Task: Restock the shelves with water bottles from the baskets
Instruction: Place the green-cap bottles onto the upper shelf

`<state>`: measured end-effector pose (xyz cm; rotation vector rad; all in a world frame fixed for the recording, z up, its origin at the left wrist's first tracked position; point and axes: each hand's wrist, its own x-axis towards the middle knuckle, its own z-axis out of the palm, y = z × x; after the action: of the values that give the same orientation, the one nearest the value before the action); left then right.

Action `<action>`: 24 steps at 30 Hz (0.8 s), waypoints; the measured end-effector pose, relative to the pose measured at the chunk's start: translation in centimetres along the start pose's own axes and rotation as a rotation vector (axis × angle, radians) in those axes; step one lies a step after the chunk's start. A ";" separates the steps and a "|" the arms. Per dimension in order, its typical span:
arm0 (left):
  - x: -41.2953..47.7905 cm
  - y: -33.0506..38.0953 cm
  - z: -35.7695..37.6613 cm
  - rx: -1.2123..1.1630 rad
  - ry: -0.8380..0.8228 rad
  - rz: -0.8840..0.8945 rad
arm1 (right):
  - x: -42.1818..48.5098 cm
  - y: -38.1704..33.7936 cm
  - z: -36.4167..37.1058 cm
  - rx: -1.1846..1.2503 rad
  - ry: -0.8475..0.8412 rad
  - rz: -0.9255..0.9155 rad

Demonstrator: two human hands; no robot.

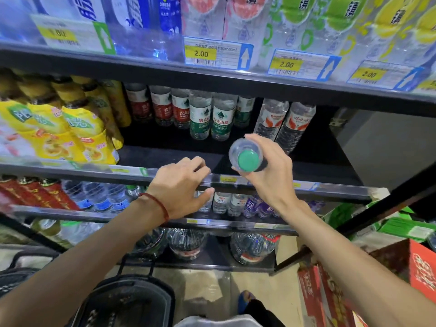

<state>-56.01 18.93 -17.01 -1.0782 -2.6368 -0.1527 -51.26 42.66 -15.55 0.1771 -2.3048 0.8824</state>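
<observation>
My right hand (271, 171) grips a clear water bottle with a green cap (246, 156), its cap pointing toward me, in front of the middle shelf (165, 156). My left hand (181, 185) hovers at the shelf's front edge with loosely curled fingers and holds nothing. At the back of that shelf stand two green-label water bottles (210, 116), red-label bottles (162, 105) to their left, and two clear bottles with orange-red labels (283, 123) to the right. A dark basket (127, 300) sits on the floor below my left arm.
Yellow drink bottles (70, 128) fill the shelf's left side. The upper shelf carries bottles behind price tags (212, 54). Lower shelves hold small bottles (226, 204) and large jugs (252, 249). Red cartons (330, 298) and green cartons (401, 227) stand at the right.
</observation>
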 end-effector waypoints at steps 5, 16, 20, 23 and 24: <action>1.1 -1.1 0.9 0.000 0.054 0.045 | 2.4 2.5 4.7 0.019 0.104 0.123; 3.1 -3.4 2.0 0.143 -0.035 0.145 | 6.1 5.5 9.0 -0.169 0.257 0.658; 3.7 -3.7 2.1 0.147 -0.061 0.163 | 6.6 6.5 10.1 -0.060 0.266 0.632; 3.8 -4.0 2.3 0.134 -0.088 0.160 | 7.4 6.2 10.4 0.070 0.323 0.523; 3.8 -4.1 2.4 0.132 -0.095 0.162 | 7.6 6.2 10.4 0.056 0.340 0.476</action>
<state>-62.04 19.02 -18.13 -1.2753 -2.5840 0.1078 -64.77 41.53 -19.98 -0.4826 -2.0279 1.1107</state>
